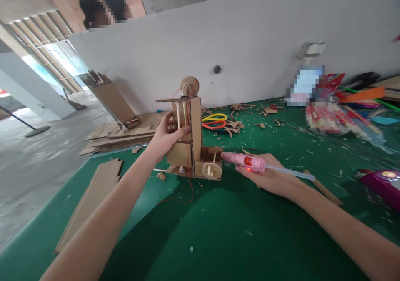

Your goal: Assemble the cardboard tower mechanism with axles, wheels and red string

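Observation:
My left hand (167, 137) is wrapped round the upright part of a cardboard model (196, 124), thumb across its front. A cardboard disc (189, 86) sits on top of the model, and a red string (188, 160) hangs down its side onto the table. Low on the model's right end is a small round piece (212, 170) with short sticks on it. In my right hand (265, 176) is a pink hot glue gun (243, 161), a clear glue stick (290, 171) poking from its back. Its nozzle points left, at the model's low right part; whether it touches cannot be seen.
Scissors with yellow and orange handles (215, 121) lie behind the model among cardboard scraps (240, 107). Cardboard sheets (125, 133) and a strip (90, 201) are at left. Bagged sticks (331, 120) and a purple object (381, 185) lie right. A white wall (250, 43) borders the green table (193, 231).

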Demonstrator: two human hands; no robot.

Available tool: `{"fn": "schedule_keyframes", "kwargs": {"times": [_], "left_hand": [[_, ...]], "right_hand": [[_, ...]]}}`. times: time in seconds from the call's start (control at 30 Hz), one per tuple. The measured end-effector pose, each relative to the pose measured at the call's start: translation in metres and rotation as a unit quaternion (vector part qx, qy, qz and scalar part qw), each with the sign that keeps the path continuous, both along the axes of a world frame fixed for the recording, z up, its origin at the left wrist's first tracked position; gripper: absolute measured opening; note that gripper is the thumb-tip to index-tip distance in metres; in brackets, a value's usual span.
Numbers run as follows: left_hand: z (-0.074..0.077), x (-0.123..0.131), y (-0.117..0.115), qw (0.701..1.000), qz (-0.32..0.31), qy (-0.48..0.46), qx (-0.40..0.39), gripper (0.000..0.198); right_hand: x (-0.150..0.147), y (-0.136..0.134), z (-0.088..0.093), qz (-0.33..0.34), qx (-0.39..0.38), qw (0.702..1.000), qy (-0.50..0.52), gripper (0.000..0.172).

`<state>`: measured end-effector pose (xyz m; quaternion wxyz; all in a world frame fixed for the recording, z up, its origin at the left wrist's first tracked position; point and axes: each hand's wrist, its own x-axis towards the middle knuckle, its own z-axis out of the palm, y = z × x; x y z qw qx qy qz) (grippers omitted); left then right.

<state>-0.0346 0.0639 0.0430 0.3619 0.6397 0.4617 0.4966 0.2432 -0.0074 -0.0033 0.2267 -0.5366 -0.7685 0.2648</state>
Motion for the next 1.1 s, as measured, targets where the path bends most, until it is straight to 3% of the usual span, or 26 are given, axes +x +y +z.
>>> {"fn": "schedule_keyframes", "kwargs": {"times": [0.23,0.5,0.63,0.8,0.87,0.9,0.97,1.0,1.03,1.1], "left_hand": [[-0.001,-0.001,0.0,1.0,-0.003,0.005,0.0,0.063],[-0.009,-0.005,-0.005,0.995,-0.021,0.044,0.084,0.067],[-0.018,-0.005,-0.003,0.991,-0.055,0.048,0.113,0.06],[-0.019,-0.009,-0.001,0.986,-0.083,0.082,0.115,0.065],[-0.015,-0.012,-0.006,0.982,-0.061,0.095,0.15,0.061],[-0.013,-0.014,-0.01,0.978,-0.021,0.096,0.186,0.057],[-0.01,-0.016,-0.024,0.945,0.11,0.1,0.29,0.045],[-0.009,-0.016,-0.035,0.912,0.178,0.118,0.35,0.04],[-0.009,-0.015,-0.048,0.871,0.204,0.169,0.413,0.038],[-0.011,-0.007,-0.077,0.798,0.153,0.316,0.49,0.039]], "right_hand": [[-0.001,-0.001,0.004,0.022,0.046,0.999,-0.012,0.029],[-0.002,-0.008,0.011,-0.004,-0.01,1.0,-0.013,0.039],[0.002,-0.008,0.009,0.01,0.041,0.999,-0.025,0.033],[0.005,-0.005,0.002,0.016,0.073,0.997,-0.037,0.029],[0.005,-0.005,0.0,0.009,0.071,0.997,-0.035,0.028],[0.005,-0.005,0.0,0.004,0.068,0.997,-0.035,0.028],[0.004,-0.005,0.0,-0.003,0.063,0.997,-0.037,0.03],[0.004,-0.005,0.0,-0.005,0.062,0.997,-0.038,0.03],[0.004,-0.005,0.0,-0.004,0.063,0.997,-0.038,0.03],[0.005,-0.004,0.0,-0.003,0.066,0.997,-0.034,0.029]]}}
